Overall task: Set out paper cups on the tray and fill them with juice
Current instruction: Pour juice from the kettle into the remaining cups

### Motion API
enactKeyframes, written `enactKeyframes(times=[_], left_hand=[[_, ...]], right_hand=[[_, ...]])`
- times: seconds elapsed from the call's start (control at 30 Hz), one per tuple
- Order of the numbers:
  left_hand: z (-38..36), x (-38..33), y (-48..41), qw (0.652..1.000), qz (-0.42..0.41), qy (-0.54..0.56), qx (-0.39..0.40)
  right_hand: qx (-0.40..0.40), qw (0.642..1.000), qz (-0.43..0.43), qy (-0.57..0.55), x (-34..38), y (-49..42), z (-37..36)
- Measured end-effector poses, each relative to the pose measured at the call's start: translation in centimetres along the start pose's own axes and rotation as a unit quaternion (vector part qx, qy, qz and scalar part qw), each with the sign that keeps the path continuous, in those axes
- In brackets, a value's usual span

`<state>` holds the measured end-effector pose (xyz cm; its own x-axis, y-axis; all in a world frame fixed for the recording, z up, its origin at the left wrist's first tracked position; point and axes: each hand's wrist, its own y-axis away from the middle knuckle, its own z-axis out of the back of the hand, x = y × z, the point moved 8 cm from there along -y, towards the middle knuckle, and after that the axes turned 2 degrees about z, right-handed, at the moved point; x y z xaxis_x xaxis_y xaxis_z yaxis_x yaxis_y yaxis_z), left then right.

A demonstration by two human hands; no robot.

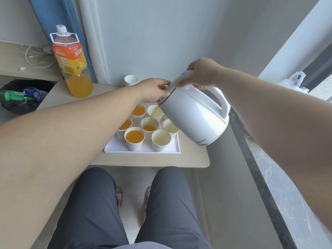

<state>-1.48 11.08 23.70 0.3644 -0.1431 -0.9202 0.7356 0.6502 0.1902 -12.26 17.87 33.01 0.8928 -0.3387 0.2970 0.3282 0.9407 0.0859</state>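
Head camera view, looking down over a person's lap at a small pale wood tabletop (143, 160). The right hand (203, 74) grasps the top of the handle of a white kettle (195, 115), tilted spout-down. The left hand (154, 90) curls its fingers onto the lid edge beside the spout, steadying it. A thin orange stream of juice (152, 115) falls into the middle cup (149, 125), roughly half full.

Seven paper cups stand close together on a white tray (116, 149) near the front edge. Three cups on the left (134, 136) are full; three on the right (160, 139) appear empty.

To pour well, keep the tilt shallow and the spout right over the rim, and level off before the juice reaches the brim, since the neighbouring cups touch.

Behind the tray sit a stack of spare cups (131, 80) and a large juice bottle (73, 60), partly full. A blue curtain (46, 15) hangs in the corner, a bin (21, 97) sits left, and a marble ledge (287, 194) runs along the right.
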Motion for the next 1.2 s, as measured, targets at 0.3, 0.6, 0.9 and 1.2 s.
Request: enactKeyframes(times=[0.3,0.6,0.9,1.2], left_hand=[[0.16,-0.37,0.29,1.0,-0.005,0.005,-0.006],[0.24,-0.19,0.35,1.0,-0.004,0.01,-0.005],[0.26,-0.09,0.27,1.0,-0.004,0.016,-0.002],[0.21,0.3,0.13,1.0,0.002,0.03,0.003]], right_hand=[[0.001,1.0,0.002,0.016,0.41,0.01,0.32],[0.005,1.0,0.0,0.011,0.55,0.04,0.19],[0.002,1.0,-0.001,0.023,0.75,0.04,0.26],[0.003,0.999,0.003,0.038,1.04,-0.1,0.08]])
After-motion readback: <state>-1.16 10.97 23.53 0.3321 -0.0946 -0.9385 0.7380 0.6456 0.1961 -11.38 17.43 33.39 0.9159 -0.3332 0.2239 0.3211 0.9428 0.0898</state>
